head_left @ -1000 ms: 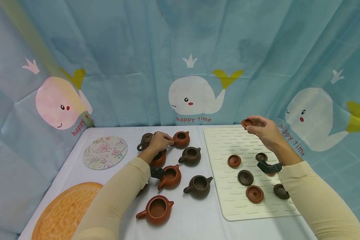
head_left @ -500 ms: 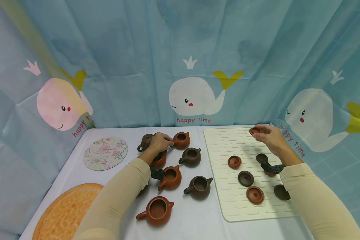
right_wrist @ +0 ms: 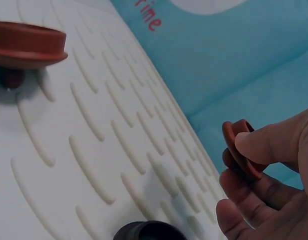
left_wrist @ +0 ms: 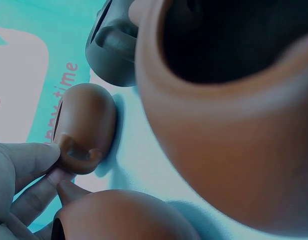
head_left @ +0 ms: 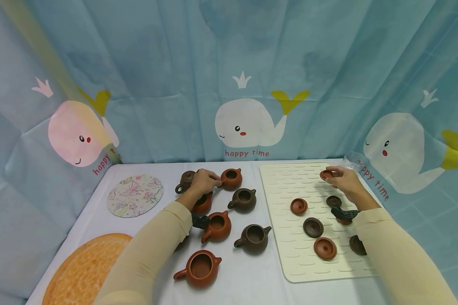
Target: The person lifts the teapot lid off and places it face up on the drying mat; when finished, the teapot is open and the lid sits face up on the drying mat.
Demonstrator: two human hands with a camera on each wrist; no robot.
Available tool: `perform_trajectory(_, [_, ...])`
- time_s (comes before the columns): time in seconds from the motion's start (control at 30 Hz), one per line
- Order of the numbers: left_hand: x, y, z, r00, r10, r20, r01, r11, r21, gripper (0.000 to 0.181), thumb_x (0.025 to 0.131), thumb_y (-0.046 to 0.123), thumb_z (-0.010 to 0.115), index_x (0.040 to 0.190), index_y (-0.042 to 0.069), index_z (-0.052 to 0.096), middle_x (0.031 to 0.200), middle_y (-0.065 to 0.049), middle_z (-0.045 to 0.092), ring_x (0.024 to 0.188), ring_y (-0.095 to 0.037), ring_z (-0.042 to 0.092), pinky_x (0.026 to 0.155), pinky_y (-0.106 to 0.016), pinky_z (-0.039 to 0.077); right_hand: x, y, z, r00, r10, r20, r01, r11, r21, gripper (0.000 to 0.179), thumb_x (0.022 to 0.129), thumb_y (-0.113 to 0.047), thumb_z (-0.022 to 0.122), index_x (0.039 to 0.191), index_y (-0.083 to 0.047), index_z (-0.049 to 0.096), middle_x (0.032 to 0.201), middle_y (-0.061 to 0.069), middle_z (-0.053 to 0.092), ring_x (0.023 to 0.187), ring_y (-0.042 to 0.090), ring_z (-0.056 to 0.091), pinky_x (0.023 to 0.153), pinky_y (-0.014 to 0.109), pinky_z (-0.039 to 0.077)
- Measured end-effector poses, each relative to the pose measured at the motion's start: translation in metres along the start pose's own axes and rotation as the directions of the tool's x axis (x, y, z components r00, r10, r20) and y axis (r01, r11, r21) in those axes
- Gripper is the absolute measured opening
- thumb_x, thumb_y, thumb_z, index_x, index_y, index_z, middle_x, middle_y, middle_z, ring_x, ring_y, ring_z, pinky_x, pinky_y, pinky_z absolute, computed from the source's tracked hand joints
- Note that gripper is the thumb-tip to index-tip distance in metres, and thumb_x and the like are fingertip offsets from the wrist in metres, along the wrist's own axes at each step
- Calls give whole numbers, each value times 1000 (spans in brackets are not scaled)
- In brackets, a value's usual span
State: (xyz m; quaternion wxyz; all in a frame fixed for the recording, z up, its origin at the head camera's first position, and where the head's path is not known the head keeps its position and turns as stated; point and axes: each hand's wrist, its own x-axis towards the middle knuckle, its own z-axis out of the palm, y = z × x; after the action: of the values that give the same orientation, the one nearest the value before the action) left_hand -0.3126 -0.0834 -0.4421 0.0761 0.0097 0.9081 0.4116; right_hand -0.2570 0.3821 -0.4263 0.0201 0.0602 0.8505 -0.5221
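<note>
My left hand (head_left: 203, 181) pinches the handle of a reddish-brown clay teapot (head_left: 233, 178) at the back of the table. In the left wrist view that teapot (left_wrist: 88, 125) is lidless, with thumb and fingers at its handle. Over the far right of the cream ridged mat (head_left: 282, 180), my right hand (head_left: 345, 183) holds a small reddish-brown lid (head_left: 325, 174) by its edge. The right wrist view shows this lid (right_wrist: 239, 145) tilted between thumb and fingers, its knob facing away from the thumb side. My left forearm partly hides a dark teapot (head_left: 181, 243) and a reddish one (head_left: 203, 204).
Other lidless teapots stand mid-table, among them dark ones (head_left: 243, 200) (head_left: 253, 239) and a larger reddish one (head_left: 201, 269). A dark lidded teapot (head_left: 185, 180) is behind my left hand. Several lids (head_left: 325, 248) lie on the mat. Left are a floral disc (head_left: 135, 195) and a round tan mat (head_left: 85, 271).
My right hand has brought the small lid from the mat's back edge toward the right and lower, over the mat. My left hand stays at the teapot's handle.
</note>
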Motion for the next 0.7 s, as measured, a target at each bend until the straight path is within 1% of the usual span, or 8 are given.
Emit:
perform_trajectory(0.07, [0, 0, 0, 1000, -1, -1, 1, 1000, -2, 5, 87, 16, 73, 89, 13, 77, 93, -3, 67, 80, -20, 59, 72, -37, 47, 2, 4, 0, 1000, 20, -1, -20, 1000, -18, 55, 95, -4, 57, 145, 6, 35, 139, 32, 39, 114, 36, 50, 94, 54, 39])
perform_trajectory(0.1, [0, 0, 0, 1000, -2, -1, 2, 1000, -3, 5, 87, 16, 73, 89, 13, 77, 93, -3, 67, 81, -20, 59, 72, -37, 47, 3, 6, 0, 999, 36, -16, -36, 999, -25, 56, 94, -4, 58, 144, 4, 36, 139, 32, 40, 115, 38, 49, 93, 54, 40])
perform_trajectory(0.13, [0, 0, 0, 1000, -3, -1, 3, 1000, -5, 5, 87, 16, 73, 89, 13, 77, 93, -3, 67, 81, -20, 59, 72, -37, 47, 3, 7, 0, 999, 41, -14, -41, 999, -32, 56, 94, -3, 58, 145, 5, 36, 139, 32, 40, 116, 40, 48, 93, 54, 40])
perform_trajectory(0.3, [0, 0, 0, 1000, -5, 2, 5, 1000, -18, 5, 87, 16, 73, 89, 13, 77, 92, -3, 67, 79, -19, 60, 70, -36, 48, 6, 12, -1, 998, 57, -16, -57, 997, -53, 55, 93, -1, 55, 144, 5, 37, 134, 33, 42, 115, 41, 46, 91, 54, 41])
perform_trajectory(0.37, [0, 0, 0, 1000, -4, 4, 5, 1000, -23, 6, 87, 16, 73, 89, 13, 77, 92, -3, 67, 78, -19, 60, 69, -35, 48, 6, 13, -2, 999, 54, -3, -54, 996, -69, 54, 93, -1, 54, 144, 6, 36, 132, 33, 42, 113, 41, 46, 89, 53, 41])
perform_trajectory(0.43, [0, -1, 0, 1000, -9, 6, 9, 1000, -25, 6, 87, 16, 72, 89, 13, 77, 91, -3, 67, 77, -18, 61, 67, -35, 48, 7, 15, -3, 998, 55, 1, -55, 995, -88, 54, 92, 0, 55, 143, 6, 38, 130, 33, 44, 109, 39, 47, 86, 50, 42])
perform_trajectory(0.57, [0, 0, -1, 1000, -18, 10, 18, 999, -27, 6, 87, 17, 72, 89, 14, 76, 90, -3, 67, 75, -18, 61, 66, -34, 48, 9, 19, -3, 998, 59, 24, -54, 986, -160, 54, 90, 0, 58, 140, 9, 40, 126, 34, 46, 102, 35, 48, 77, 40, 44])
perform_trajectory(0.7, [0, 0, -1, 1000, -19, 13, 20, 999, -27, 6, 87, 17, 72, 90, 13, 77, 90, -3, 67, 75, -18, 61, 66, -34, 49, 10, 24, -2, 996, 73, 42, -63, 979, -192, 53, 88, 2, 59, 137, 11, 42, 126, 36, 46, 106, 38, 49, 75, 34, 43])
